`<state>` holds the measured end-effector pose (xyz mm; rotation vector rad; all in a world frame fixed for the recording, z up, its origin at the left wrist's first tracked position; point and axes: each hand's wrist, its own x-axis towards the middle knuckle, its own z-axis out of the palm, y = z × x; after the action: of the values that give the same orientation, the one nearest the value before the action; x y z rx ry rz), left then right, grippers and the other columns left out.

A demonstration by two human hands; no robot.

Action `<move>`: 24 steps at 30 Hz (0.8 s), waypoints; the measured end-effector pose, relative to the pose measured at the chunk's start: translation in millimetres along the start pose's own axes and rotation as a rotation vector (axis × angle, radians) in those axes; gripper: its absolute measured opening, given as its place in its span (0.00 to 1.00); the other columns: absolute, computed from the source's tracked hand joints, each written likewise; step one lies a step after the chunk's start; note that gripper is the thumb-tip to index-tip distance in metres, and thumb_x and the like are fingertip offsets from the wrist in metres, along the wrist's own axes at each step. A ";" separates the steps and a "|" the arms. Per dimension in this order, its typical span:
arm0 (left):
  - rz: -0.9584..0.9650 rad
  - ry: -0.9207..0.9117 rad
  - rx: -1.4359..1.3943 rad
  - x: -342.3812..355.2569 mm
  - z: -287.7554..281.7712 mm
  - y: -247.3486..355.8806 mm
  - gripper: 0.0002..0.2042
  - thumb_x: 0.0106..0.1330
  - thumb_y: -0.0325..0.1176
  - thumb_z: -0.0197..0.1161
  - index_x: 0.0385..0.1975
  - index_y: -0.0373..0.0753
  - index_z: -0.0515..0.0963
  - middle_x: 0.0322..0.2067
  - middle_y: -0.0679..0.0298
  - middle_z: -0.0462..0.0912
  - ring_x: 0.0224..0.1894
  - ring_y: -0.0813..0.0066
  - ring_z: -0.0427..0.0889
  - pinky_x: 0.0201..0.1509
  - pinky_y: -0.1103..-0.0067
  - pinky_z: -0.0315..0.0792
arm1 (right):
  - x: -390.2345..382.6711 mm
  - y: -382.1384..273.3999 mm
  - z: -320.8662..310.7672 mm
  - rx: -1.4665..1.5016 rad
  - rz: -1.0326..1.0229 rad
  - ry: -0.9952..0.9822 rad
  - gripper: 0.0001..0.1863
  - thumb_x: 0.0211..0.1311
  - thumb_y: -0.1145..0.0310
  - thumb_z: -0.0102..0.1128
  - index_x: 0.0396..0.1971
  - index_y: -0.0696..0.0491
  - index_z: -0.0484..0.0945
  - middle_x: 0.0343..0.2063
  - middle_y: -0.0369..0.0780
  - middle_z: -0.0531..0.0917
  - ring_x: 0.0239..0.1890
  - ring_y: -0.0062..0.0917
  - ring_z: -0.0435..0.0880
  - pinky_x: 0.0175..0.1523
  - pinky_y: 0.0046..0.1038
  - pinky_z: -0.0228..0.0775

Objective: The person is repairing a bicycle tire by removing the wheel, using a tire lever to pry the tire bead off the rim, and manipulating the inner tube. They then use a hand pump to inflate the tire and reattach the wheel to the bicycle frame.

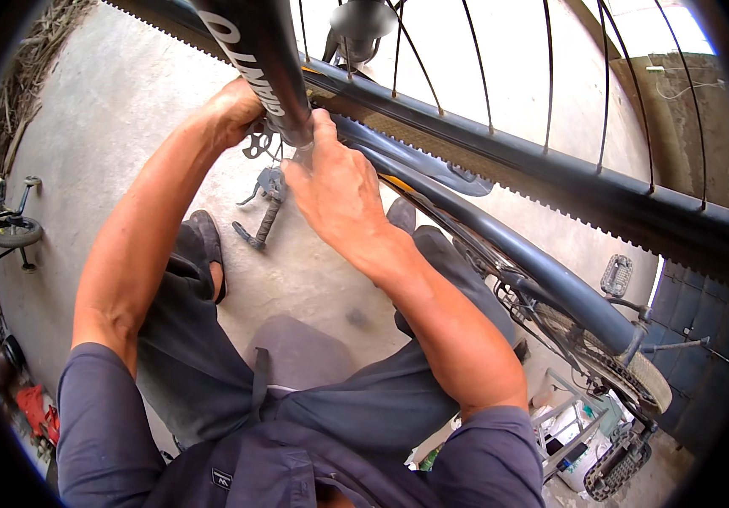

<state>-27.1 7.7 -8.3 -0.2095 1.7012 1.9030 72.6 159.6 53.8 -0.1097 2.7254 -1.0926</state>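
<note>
A thick black bicycle frame tube (250, 59) with white lettering slants down from the top edge. My left hand (242, 108) reaches behind it, its fingers mostly hidden by the tube. On the other side, my right hand (335, 186) is closed at the tube's lower end, index finger along its side and thumb beneath; a small part there is blurred. Just below both hands are a handlebar grip (269, 218) and a brake lever (250, 200). A dark bracket with round holes (256, 146) shows beside the left hand.
A knobbly bicycle tyre (508, 182) with spokes crosses the upper right. Below it a dark blue tube (517, 267) runs toward pedals (616, 275). A small wheeled bike (16, 230) stands far left. A metal-framed rack (572, 432) stands lower right, near a dark door (698, 347).
</note>
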 end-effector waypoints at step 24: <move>0.018 -0.032 -0.165 -0.2 -1.7 -9.8 0.11 0.58 0.35 0.63 0.35 0.35 0.78 0.33 0.61 0.83 0.33 0.76 0.82 0.36 0.79 0.77 | 5.5 -4.0 2.7 0.026 0.047 0.039 0.30 0.55 0.69 0.61 0.54 0.67 0.61 0.26 0.57 0.81 0.34 0.51 0.81 0.42 0.43 0.72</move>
<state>-22.3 6.3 -16.9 -0.2263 1.5309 2.0497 67.7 154.1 53.8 -0.0203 2.7320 -1.1284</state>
